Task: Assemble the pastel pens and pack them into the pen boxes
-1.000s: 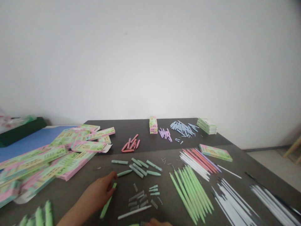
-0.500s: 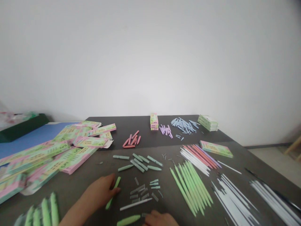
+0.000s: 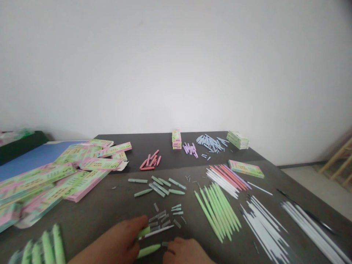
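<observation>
Bottom centre, the left hand (image 3: 125, 236) grips a slim light-green plastic barrel (image 3: 144, 231); below it, a pointed green plastic barrel (image 3: 149, 250) reaches toward the right hand (image 3: 185, 251), whose grip I can't tell.

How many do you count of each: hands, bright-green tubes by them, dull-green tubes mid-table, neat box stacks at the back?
Left hand plus right hand: 2
Bright-green tubes: 2
Dull-green tubes: 8
Neat box stacks: 2
Total: 14
</observation>
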### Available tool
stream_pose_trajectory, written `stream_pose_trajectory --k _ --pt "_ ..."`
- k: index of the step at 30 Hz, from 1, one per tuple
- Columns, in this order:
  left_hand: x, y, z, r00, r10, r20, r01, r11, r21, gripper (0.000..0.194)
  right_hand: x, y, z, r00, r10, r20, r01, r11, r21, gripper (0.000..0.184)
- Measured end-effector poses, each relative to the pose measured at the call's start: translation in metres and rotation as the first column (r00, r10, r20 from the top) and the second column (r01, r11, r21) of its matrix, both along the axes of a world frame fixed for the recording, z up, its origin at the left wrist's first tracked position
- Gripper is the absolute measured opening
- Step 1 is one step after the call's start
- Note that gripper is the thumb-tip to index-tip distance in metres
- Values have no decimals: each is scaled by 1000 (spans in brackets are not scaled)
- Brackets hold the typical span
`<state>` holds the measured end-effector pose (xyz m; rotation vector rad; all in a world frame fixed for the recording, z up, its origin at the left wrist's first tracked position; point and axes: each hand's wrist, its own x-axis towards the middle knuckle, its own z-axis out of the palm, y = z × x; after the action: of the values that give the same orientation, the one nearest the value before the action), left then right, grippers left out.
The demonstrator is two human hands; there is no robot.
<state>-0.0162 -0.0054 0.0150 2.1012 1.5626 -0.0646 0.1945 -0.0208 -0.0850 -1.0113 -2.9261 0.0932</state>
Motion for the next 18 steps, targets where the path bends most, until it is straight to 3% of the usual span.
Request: stream_pose_trajectory --k 2,5,14,16,18 --pt "14 -10 0 997 -41 -71 34 995 -95 57 2 1 6 999 -6 35 7 1000 -26 12" --pt "29 -13 -2 985 -38 -171 22 995 -95 67 3 1 16 997 -8 72 12 998 -55 12" --pt "36 -11 -8 986 -56 -156 50 998 -45 43 0 4 14 996 -12 84 20 994 -105 11" --pt "24 -3 -9 991 -54 -122 53 999 -11 37 4 4 22 997 -16 77 29 984 -175 14" --pt "5 13 -9 994 -4 -109 11 998 69 28 12 4 37 997 -73 -29 63 967 -247 19"
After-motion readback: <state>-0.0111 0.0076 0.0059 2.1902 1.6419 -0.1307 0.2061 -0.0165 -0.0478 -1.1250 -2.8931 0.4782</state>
